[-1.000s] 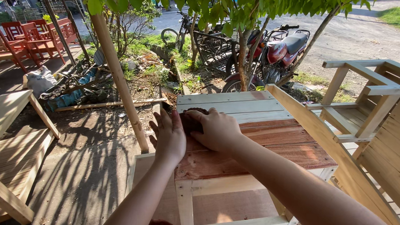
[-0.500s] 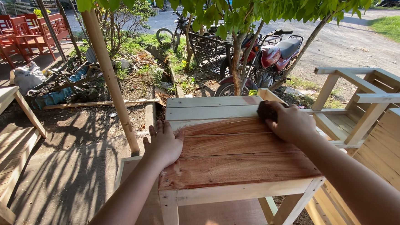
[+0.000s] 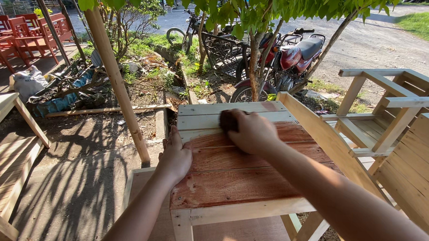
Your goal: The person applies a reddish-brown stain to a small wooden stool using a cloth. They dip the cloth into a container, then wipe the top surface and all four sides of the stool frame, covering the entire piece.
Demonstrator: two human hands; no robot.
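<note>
Hands on a slatted wooden tabletop (image 3: 250, 186): right hand (image 3: 253, 132) grips a dark staining pad (image 3: 228, 120) at its far, unstained end, left hand (image 3: 175, 157) lies open on its near-left edge, where wet stain could smear.

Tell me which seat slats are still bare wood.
The two far slats, beyond the right hand and its dark pad, are pale and unstained. The near slats, by the left hand, are reddish-brown.
</note>
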